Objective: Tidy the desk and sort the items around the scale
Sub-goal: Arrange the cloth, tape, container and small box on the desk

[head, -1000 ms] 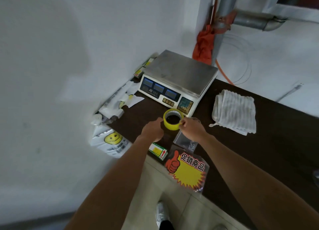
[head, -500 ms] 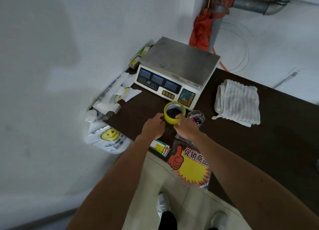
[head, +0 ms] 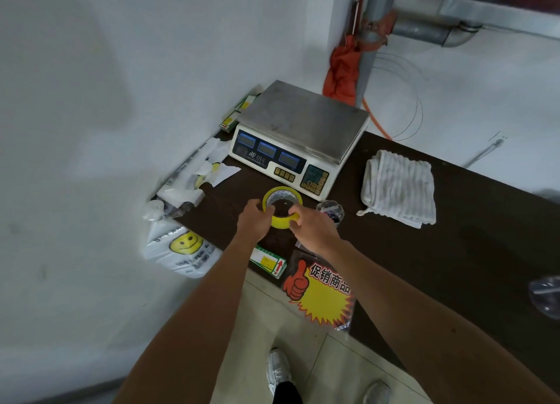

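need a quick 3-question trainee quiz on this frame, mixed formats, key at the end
1. Multiple choice: what do the left hand and right hand grip together? A a stapler; B the yellow tape roll; C a calculator.
2. True or false: the folded towel lies on the desk, right of the scale.
3. Fill in: the white bag at the desk's left end bears a yellow ____ face.
Key: 1 B. 2 True. 3 smiley.
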{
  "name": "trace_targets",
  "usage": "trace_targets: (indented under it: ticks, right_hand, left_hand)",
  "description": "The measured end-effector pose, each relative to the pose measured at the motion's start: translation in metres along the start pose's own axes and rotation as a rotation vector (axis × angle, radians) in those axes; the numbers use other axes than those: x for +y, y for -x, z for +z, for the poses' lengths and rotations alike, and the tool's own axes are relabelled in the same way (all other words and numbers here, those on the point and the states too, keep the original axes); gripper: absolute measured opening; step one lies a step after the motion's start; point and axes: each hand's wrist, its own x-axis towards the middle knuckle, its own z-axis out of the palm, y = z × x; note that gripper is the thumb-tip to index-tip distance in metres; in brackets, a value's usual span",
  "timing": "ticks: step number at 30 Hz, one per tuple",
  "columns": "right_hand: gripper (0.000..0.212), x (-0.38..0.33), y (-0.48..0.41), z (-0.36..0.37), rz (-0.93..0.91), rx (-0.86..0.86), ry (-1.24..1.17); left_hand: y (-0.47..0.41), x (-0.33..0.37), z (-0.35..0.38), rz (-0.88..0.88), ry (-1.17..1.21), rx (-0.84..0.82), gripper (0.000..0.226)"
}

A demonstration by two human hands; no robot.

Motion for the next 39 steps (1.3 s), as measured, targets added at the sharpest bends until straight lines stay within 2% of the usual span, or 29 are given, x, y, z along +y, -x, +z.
trace_targets:
  ticks: [2,6,10,14,17,22,31,36,39]
  right_hand:
    - [0.032,0.002,0.007,-0.009,-0.010,0.008,-0.002]
    - [0.033,0.010,0.019,-0.028,-0.006,0.044,-0.012]
    - [0.046,0.024,0.034,-0.053,0.024,0.092,-0.012]
    - [0.055,0.045,0.052,-0.077,0.140,0.180,-0.059]
    - [0.051,0.065,0.067,-0.096,0.261,0.194,-0.108]
    - [0.042,0.107,0.092,-0.124,0.391,0.232,-0.151]
    - [0.042,0.185,0.149,-0.131,0.556,0.238,-0.192]
    - [0.039,0.224,0.175,-0.119,0.622,0.231,-0.228]
    - [0.039,0.242,0.186,-0.111,0.652,0.233,-0.256]
  left_hand:
    - [0.001,0.002,0.002,-0.005,0.033,0.005,0.060]
    - [0.023,0.029,0.012,0.060,0.045,0.043,0.040]
    - [0.042,0.059,0.029,0.100,0.058,0.064,0.035]
    - [0.056,0.088,0.053,0.155,0.025,0.055,0.046]
    - [0.074,0.114,0.074,0.222,-0.036,0.023,0.034]
    - [0.091,0.138,0.119,0.251,-0.051,-0.088,0.039]
    - [0.124,0.149,0.203,0.224,-0.122,-0.321,0.034]
    - [0.132,0.143,0.246,0.210,-0.201,-0.440,0.050]
    - [0.147,0.145,0.261,0.197,-0.274,-0.509,0.052]
